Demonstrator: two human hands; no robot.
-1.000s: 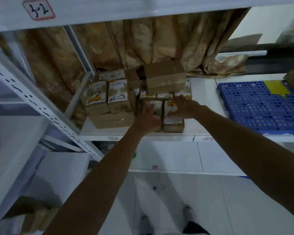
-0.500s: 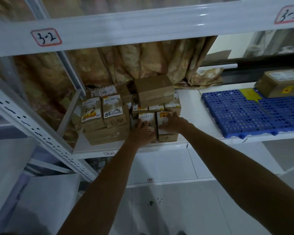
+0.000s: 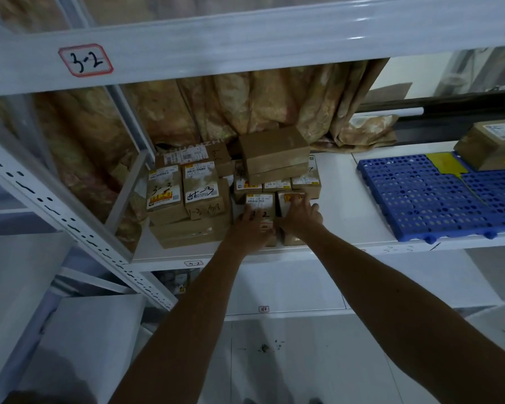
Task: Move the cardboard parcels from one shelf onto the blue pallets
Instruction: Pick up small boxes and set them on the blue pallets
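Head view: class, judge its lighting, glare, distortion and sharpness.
Head view: dim, bluish light; glare streaks on the white beam; wide-angle bending bows the shelf edge; labels are soft, their print barely legible.
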